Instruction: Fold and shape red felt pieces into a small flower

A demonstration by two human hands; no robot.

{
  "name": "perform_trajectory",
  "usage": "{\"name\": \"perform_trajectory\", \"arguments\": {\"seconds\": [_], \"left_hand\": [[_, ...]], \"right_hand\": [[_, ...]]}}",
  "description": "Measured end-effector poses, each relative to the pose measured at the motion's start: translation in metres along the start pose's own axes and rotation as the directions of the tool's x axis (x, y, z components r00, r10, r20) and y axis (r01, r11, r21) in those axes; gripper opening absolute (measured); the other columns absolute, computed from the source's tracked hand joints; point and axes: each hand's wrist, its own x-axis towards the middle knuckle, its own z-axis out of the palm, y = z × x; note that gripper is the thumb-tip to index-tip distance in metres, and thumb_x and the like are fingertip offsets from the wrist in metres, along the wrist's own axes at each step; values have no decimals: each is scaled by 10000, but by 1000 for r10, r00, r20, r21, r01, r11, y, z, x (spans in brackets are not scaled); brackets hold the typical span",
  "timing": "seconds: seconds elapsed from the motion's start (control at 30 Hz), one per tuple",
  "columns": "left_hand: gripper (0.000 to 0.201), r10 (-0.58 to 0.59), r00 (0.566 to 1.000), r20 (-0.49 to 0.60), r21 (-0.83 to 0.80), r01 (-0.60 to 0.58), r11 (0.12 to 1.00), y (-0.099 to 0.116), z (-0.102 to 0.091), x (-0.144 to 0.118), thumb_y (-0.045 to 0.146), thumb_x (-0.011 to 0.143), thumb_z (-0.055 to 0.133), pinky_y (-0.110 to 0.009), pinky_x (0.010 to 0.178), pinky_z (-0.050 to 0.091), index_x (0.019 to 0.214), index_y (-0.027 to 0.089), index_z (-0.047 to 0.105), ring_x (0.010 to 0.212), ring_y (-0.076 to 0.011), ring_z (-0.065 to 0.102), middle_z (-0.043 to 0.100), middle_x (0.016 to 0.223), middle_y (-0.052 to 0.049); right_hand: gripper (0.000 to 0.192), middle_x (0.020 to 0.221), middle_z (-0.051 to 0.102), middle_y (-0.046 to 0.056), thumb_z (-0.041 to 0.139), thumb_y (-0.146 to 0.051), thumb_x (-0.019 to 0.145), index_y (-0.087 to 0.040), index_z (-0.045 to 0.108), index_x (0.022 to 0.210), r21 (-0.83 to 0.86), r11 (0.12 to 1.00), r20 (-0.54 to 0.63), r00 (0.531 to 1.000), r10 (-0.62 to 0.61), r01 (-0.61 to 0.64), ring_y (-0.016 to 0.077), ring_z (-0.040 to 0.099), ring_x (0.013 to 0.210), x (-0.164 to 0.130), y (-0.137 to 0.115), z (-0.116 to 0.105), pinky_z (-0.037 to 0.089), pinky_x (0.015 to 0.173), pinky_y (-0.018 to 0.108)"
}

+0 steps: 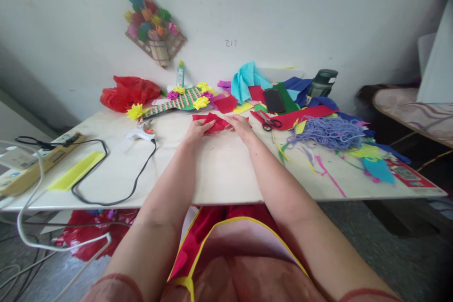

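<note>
Two hands meet near the centre of the frame, both on a creased red piece [216, 122] held just above or resting on the worktop [226, 174]; whether it touches the surface cannot be told. The left hand [197, 133] has its fingers closed in a pinch, thumb on top, at the red piece's left part. The right hand [240, 126] has its fingers drawn together on the right part, some of the grip hidden behind the hand.

Judging by its look, this red piece is at an early stage: folded or bunched, with plain edges showing and no settled shape. Further along is the striped green panel [170, 105], left of centre and behind the hands, which already carries yellow and purple blossoms and looks largely made up. Cutting appears to have been done, since small green and yellow scraps [282, 152] lie right of centre, near the scissors [271, 124], which rest untouched.

Also untouched are the white corded tool [141, 135] at centre left, probably a glue gun, and the lilac yarn [327, 132] at the right. Beyond the red piece, uncut-looking coloured sheets, among them a light-blue one [248, 81], lie heaped at upper right of centre.
</note>
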Motion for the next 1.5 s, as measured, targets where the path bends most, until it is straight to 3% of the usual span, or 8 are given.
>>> {"name": "perform_trajectory", "arguments": {"seconds": [0.17, 0.33, 0.57, 0.77, 1.07, 1.3, 1.5], "left_hand": [[394, 28, 1000, -4, -31, -28, 999, -1, -1, 0, 410, 618, 755, -264, 592, 535, 853, 100, 691, 661, -184, 677, 712, 755, -86], [397, 17, 1000, -12, -35, -17, 999, -1, 1, 0, 407, 615, 758, -273, 616, 544, 853, 95, 691, 699, -199, 685, 717, 776, -97], [369, -4, 1000, 8, -53, 4, 999, -2, 0, 2, 383, 631, 756, -289, 657, 555, 853, 95, 694, 737, -210, 690, 720, 828, -111], [390, -10, 1000, -4, -38, 10, 999, -3, -1, 3, 382, 623, 762, -284, 635, 554, 869, 87, 692, 706, -202, 688, 720, 820, -114], [438, -41, 999, 14, 21, 41, 999, -1, -1, 0, 419, 619, 753, -283, 570, 542, 917, 104, 696, 654, -207, 681, 722, 794, -105], [369, -76, 995, 69, 82, 70, 994, 2, 4, -3, 395, 631, 751, -261, 531, 525, 839, 96, 686, 567, -180, 658, 705, 683, -79], [341, -78, 994, 74, 111, 69, 991, 3, 5, -4, 397, 651, 736, -233, 477, 498, 780, 95, 646, 507, -152, 635, 698, 678, -72]], "right_hand": [[284, 695, 665, 9, 721, -408, 621, -167, 637, 747, 90, 990, 136, 986, 98, -110, 91, 573, 582, -2, 0, 2, 421, 525, 189], [196, 530, 588, -28, 751, -274, 606, -148, 602, 624, 153, 978, 105, 986, 129, -144, 65, 503, 483, 0, 3, 7, 403, 504, 187], [159, 518, 585, -36, 757, -158, 580, -151, 599, 596, 268, 942, 120, 977, 177, -204, 72, 517, 495, 1, 4, 9, 441, 544, 208], [207, 518, 570, -44, 781, -183, 569, -156, 577, 572, 268, 937, 158, 969, 187, -225, 67, 502, 491, -2, 0, 8, 458, 572, 216], [329, 583, 604, 0, 696, -474, 664, -171, 566, 658, 323, 914, 150, 967, 206, -245, 109, 543, 489, -4, -5, 2, 458, 507, 240], [235, 521, 550, -24, 728, -319, 644, -173, 553, 591, 248, 934, 180, 959, 218, -258, 97, 482, 478, -5, -5, 3, 431, 500, 230], [185, 485, 519, -50, 712, -248, 645, -172, 565, 563, 221, 956, 142, 976, 165, -193, 82, 460, 477, -3, 0, 7, 416, 502, 212]]}}
